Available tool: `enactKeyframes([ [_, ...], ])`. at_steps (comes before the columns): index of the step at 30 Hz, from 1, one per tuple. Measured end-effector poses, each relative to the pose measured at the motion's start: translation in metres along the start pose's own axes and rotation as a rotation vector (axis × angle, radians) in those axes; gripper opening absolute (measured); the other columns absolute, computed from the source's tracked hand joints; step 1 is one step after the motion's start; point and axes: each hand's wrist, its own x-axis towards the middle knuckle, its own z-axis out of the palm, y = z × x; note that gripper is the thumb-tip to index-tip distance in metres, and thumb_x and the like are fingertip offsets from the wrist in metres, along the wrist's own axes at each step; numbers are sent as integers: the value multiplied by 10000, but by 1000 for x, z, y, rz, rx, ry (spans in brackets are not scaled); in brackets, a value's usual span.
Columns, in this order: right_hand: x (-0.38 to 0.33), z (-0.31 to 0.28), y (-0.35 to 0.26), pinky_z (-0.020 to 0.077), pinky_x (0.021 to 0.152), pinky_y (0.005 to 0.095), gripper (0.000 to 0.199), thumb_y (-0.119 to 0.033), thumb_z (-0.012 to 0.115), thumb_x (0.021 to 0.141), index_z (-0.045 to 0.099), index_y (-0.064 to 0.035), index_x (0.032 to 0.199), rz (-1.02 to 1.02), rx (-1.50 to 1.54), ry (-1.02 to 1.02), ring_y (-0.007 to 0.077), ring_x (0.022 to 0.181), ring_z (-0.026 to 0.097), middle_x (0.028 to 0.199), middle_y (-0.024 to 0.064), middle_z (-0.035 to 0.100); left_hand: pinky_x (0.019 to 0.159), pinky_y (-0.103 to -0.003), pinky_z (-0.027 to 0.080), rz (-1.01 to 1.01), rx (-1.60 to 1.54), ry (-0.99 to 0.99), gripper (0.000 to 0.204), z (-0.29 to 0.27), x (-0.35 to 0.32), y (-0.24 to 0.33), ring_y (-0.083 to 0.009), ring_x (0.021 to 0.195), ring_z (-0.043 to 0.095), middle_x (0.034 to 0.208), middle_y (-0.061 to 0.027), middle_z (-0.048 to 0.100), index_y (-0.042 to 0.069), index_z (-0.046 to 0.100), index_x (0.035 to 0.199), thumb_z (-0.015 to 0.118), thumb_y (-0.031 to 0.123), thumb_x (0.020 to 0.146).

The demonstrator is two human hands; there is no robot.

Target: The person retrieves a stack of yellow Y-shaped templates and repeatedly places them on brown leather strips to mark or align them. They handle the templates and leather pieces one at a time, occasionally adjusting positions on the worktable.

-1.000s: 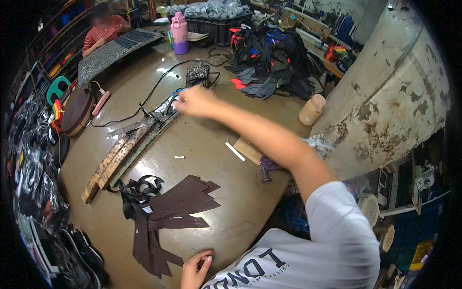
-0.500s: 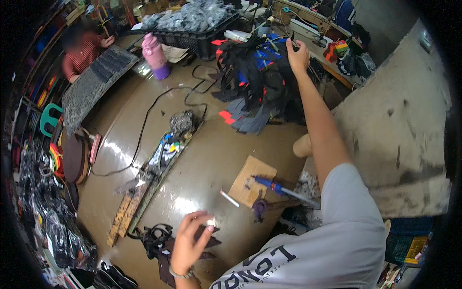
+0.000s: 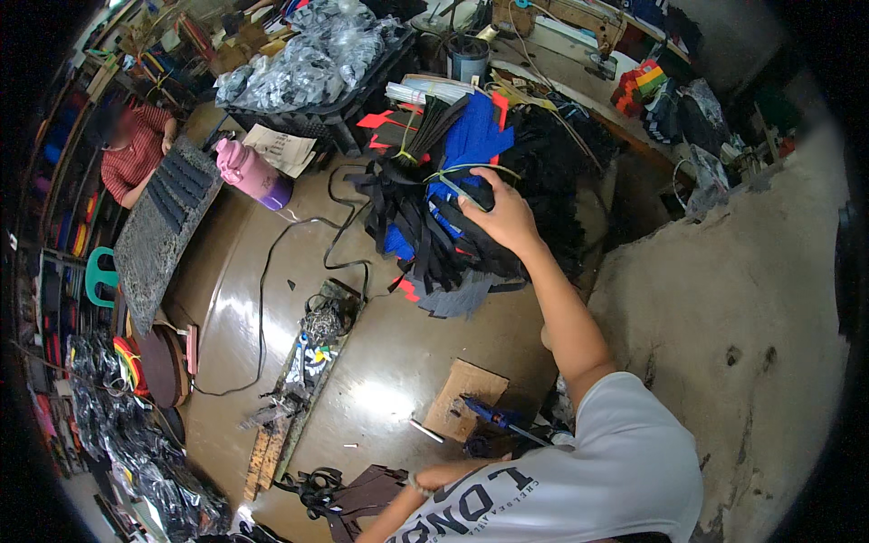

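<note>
My right hand reaches to the far side of the table, its fingers closed on a bundle of blue strips tied with a yellowish band. Beneath and around it lies a large pile of black straps, with grey cut pieces at its near edge. My left hand is low in front of my shirt, a bracelet at its wrist; its fingers cannot be made out. Near that hand lie dark brown cut pieces and a tangle of black straps.
A cardboard piece lies beside a blue-handled tool. A black cord winds across the table past a pink-purple bottle. A black crate holds plastic-wrapped goods. Another person sits at the far left.
My right hand has come down and left onto the blue bundle. My left hand, spread above the brown pieces before, has drawn in against my shirt. The view has shifted.
</note>
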Motion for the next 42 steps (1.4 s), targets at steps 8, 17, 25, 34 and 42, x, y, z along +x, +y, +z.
enactKeyframes([
  [8,127,-71,12,469,971,399,547,-474,601,940,625,-16,1239,-125,1,511,336,1143,614,1210,216,644,996,-379,458,-263,202,912,467,-34,-35,-96,-278,1193,576,1351,-175,570,64,574,1328,503,400,1013],
  [17,112,11,49,414,1049,452,808,-660,507,902,527,30,1321,-17,-151,-104,432,1230,532,1286,302,560,997,-384,457,-325,346,1057,468,-36,-41,-83,-284,1194,575,1351,-178,570,70,575,1328,509,403,1006],
  [25,210,-29,115,487,874,398,442,-375,470,1006,643,25,1083,-40,124,125,325,1003,655,1058,202,686,998,-389,456,-358,344,1117,470,-38,-42,-89,-290,1195,574,1352,-180,569,75,575,1329,515,405,999],
  [34,221,-22,195,391,1072,522,429,-351,405,1005,657,-126,1270,402,-506,-54,401,1340,395,1368,132,561,999,-394,455,-374,344,1155,472,-46,-39,-92,-297,1196,573,1352,-183,568,81,575,1329,522,407,992],
  [42,234,-32,146,193,1144,625,742,-610,616,839,591,-61,1337,576,-495,-88,405,1409,314,1497,178,432,1000,-398,454,-378,345,1184,474,-57,-29,-93,-303,1197,572,1352,-186,567,87,576,1329,528,410,986],
])
